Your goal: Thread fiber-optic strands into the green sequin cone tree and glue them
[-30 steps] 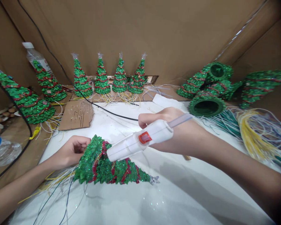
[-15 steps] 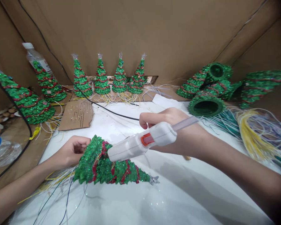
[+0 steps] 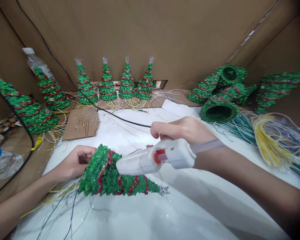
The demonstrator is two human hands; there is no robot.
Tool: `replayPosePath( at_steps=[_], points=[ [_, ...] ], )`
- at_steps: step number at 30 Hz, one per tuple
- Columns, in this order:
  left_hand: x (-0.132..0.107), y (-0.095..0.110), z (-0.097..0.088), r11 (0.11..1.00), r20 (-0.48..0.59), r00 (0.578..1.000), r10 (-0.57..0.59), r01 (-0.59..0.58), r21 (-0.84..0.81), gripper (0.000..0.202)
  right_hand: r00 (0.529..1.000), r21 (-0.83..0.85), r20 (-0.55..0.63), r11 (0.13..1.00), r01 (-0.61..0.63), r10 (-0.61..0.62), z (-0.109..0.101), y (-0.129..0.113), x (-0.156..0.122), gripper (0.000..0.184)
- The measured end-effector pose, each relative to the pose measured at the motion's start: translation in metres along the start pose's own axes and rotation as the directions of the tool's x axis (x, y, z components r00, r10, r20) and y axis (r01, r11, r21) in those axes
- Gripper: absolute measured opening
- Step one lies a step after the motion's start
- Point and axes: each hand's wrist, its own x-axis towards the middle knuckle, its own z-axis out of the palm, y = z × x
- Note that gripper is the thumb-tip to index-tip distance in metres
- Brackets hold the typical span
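Observation:
A green glitter Christmas tree [image 3: 110, 175] with red trim lies on its side on the white table [image 3: 165, 213], its clear star tip pointing right. My left hand [image 3: 76, 162] is closed on the tree's base, where thin wires trail out. My right hand [image 3: 187, 131] grips a white glue gun [image 3: 156, 158] with an orange trigger. The gun's nozzle rests against the upper side of the tree. A clear glue stick pokes out of the gun's back over my wrist.
Several finished trees [image 3: 115, 83] stand along the cardboard back wall, two more [image 3: 27, 108] at the left. Trees lying on their sides [image 3: 220, 96] pile at the right beside bundles of coloured wires [image 3: 272, 140]. A black cord [image 3: 120, 116], cardboard scrap [image 3: 81, 123] and plastic bottles [image 3: 5, 163] lie left.
My right hand has tipped the glue gun's back end downward and to the right, so the gun lies flatter. The nozzle stays on the tree. My left hand has not moved.

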Motion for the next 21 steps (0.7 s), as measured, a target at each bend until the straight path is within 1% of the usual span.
replayPosePath(
  at_steps=[3,8,12,16,19,21],
  points=[
    [-0.001,0.004,0.002,0.998,0.007,1.0,-0.002,0.002,0.063,0.033,0.999,0.018,-0.034,1.0,0.017,-0.017,0.004,0.002,-0.005,0.008],
    [-0.001,0.01,0.006,0.997,-0.003,0.999,0.035,-0.035,0.068,0.031,0.997,0.11,-0.078,0.994,0.014,-0.006,0.015,0.003,-0.016,0.012],
    [-0.001,0.012,0.006,0.993,-0.052,0.997,0.053,-0.047,0.112,0.037,0.99,0.223,-0.131,0.974,-0.029,0.059,0.03,0.005,-0.027,0.011],
    [-0.001,0.016,0.009,0.992,-0.088,0.994,0.065,-0.055,0.11,0.036,0.978,0.335,-0.133,0.936,-0.108,0.16,0.05,0.006,-0.037,0.01],
    [-0.002,0.018,0.01,0.994,-0.114,0.991,0.073,-0.063,0.093,0.032,0.968,0.395,-0.165,0.912,-0.113,0.191,0.06,0.005,-0.04,0.01],
    [-0.002,0.019,0.01,0.994,-0.12,0.99,0.069,-0.058,0.09,0.032,0.966,0.428,-0.176,0.898,-0.1,0.191,0.064,0.004,-0.041,0.01]
  ],
)
